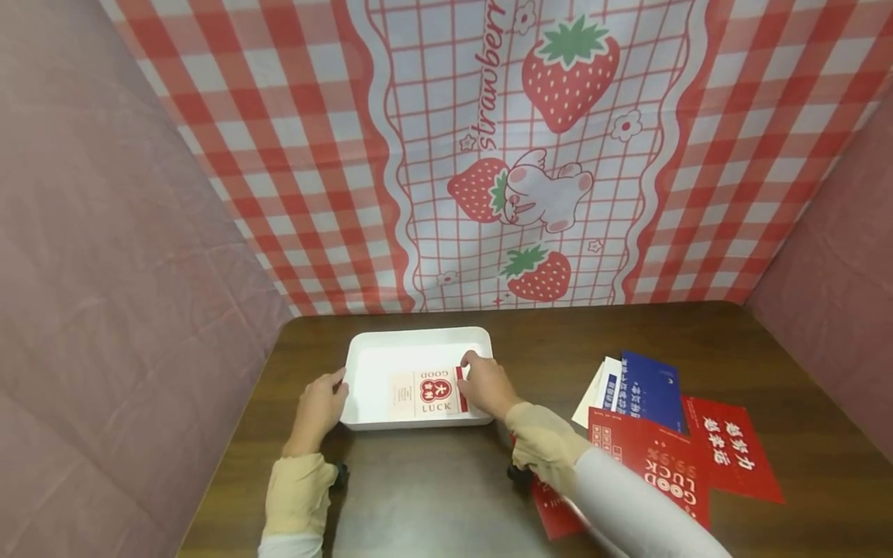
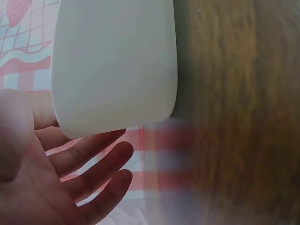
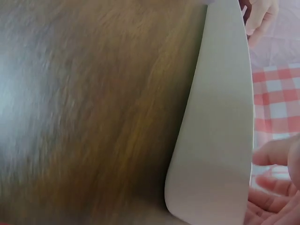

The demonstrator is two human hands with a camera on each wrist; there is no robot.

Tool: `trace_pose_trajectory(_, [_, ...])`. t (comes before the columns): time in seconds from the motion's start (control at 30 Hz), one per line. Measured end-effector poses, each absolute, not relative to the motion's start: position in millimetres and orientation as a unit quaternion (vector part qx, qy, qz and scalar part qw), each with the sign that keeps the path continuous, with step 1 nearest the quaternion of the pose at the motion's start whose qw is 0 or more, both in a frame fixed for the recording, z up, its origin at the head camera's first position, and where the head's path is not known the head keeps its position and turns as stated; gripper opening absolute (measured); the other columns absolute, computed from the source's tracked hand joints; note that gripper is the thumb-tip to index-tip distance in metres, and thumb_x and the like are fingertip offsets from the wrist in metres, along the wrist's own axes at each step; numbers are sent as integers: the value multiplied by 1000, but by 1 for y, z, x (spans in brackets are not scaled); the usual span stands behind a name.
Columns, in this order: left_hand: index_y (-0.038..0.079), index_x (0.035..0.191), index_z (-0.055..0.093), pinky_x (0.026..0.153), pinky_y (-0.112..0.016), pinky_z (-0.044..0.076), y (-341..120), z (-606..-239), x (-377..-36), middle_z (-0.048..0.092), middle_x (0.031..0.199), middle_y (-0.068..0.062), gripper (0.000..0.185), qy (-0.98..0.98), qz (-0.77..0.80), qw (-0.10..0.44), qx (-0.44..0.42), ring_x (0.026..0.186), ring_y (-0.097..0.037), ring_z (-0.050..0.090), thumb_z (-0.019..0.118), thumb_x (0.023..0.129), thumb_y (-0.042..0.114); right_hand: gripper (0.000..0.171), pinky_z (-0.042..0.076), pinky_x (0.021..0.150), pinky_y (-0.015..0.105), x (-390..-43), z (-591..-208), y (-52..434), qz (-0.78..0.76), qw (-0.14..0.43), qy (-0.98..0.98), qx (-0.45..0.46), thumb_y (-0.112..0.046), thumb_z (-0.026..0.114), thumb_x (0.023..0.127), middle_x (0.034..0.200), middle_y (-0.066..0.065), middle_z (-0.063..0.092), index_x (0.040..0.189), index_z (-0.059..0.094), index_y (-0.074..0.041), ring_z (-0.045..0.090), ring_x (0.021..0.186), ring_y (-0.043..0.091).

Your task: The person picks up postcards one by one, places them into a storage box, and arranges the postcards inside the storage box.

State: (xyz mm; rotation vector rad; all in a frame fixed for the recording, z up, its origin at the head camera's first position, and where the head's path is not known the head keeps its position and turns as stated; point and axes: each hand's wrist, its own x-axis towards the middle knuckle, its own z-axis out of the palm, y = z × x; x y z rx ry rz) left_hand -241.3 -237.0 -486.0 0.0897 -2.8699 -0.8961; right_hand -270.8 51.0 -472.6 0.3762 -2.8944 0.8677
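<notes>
Our left hand (image 1: 323,404), fingers spread, touches the white tray (image 1: 412,353); whether our right hand (image 1: 488,386) pinches the cream GOOD LUCK card (image 1: 434,392) inside, we cannot tell. Our right sleeve (image 1: 628,496) partly hides red cards (image 1: 668,453).

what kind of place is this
Probably a small screened-off work booth: a wood-grain table stands in front of a strawberry-print cloth, with pink sheeting hanging on both sides.
</notes>
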Motion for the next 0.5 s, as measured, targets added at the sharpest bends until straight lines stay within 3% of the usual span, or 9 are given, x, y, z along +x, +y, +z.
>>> trace_pose_trajectory(0.17, [-1,131,59,102,-60,42,-240,-482,-241,58,131,-29,40,-954,-294,52,32,123,-49,52,50,95,13,18,51,64,37,-269,-468,58,266,38,-947,174,-12,72,81,82,11,68,94,65,-2,63,72,24])
trace_pose_trajectory(0.5, [0,133,58,103,-61,41,-240,-479,-239,58,132,-29,41,-954,-296,38,40,125,-48,51,50,95,15,27,52,89,43,-270,-470,76,230,79,-932,268,-22,75,82,98,14,72,100,69,-2,64,97,31])
